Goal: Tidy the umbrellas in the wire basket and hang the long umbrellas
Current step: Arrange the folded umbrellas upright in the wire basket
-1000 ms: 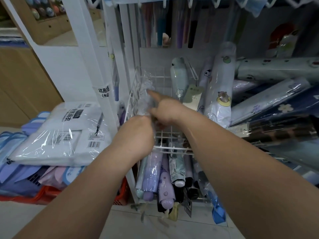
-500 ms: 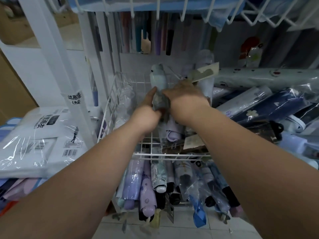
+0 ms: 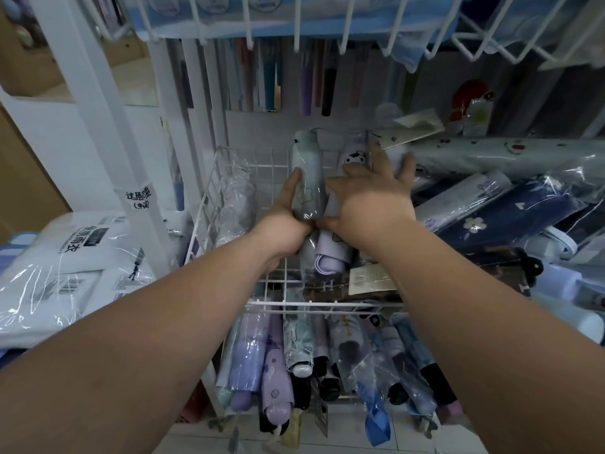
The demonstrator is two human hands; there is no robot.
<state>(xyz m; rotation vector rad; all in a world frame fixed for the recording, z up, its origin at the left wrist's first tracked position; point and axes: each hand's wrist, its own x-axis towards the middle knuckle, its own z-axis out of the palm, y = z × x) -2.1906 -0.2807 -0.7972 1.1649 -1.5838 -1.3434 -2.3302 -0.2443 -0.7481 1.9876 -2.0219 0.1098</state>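
Newly spread right hand point(image 3: 370, 199); left hand point(image 3: 285, 222) grips umbrella point(image 3: 306, 178).

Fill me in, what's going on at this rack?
A person is tidying the white wire basket. Their left hand grips a pale green umbrella, held upright, while the right hand, fingers spread, rests on the lilac umbrellas beside it. Another row of folded umbrellas lies below the basket, and long umbrellas hang at the back.

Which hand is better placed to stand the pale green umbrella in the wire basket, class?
Left. The left hand grips the pale green umbrella near its lower end; the right hand lies open against the lilac umbrellas beside it.
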